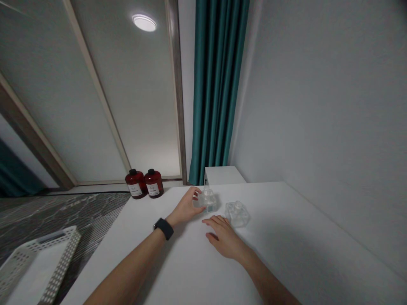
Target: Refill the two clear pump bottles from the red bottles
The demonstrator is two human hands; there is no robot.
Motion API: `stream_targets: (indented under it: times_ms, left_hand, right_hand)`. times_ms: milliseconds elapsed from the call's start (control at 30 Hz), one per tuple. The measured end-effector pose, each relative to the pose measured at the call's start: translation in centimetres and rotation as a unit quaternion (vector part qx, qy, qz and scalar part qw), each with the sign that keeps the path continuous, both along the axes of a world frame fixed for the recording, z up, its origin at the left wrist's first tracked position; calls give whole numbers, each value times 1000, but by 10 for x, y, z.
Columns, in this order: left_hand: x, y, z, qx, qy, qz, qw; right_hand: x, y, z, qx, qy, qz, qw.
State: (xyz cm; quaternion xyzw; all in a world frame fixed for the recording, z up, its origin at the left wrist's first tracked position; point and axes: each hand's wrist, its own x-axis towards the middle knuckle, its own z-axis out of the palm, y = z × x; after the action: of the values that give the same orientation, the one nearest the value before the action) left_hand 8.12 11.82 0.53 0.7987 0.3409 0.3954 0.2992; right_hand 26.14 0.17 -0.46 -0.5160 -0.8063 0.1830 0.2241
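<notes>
My left hand [185,208], with a black watch on its wrist, reaches across the white table [286,245] and has its fingers curled round a small clear glass bottle [209,200]. A second clear glass bottle [237,213] stands just to the right of it. My right hand [223,237] lies palm down on the table with fingers stretched toward that second bottle, fingertips close to it but apart. It holds nothing.
Two dark red bottles [144,183] stand on the floor beyond the table's far left corner. A white perforated basket [41,262] sits at lower left. A small white cabinet [222,174] and a teal curtain [216,84] are behind the table. A wall runs along the right.
</notes>
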Motion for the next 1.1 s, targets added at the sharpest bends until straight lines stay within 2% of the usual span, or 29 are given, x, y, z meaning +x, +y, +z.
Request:
stream_targets:
  times_ms: [233, 433, 800, 967, 1100]
  left_hand:
    - [-48, -36, 11, -27, 12, -9, 1000]
    - [-72, -62, 14, -50, 17, -10, 999]
    - [-78, -75, 2, -63, -24, 2, 998]
    - [-77, -84, -4, -67, -35, -10, 997]
    - [-74, -92, -3, -76, -37, -25, 996]
  right_hand:
    - [0, -1, 0, 6, 1, 12, 1000]
    - [-1, -1, -1, 7, -10, 17, 1000]
    - [-4, -2, -3, 12, 6, 5, 1000]
    - [-8, 2, -13, 25, 98, -40, 994]
    - [-15, 0, -15, 49, 175, -28, 983]
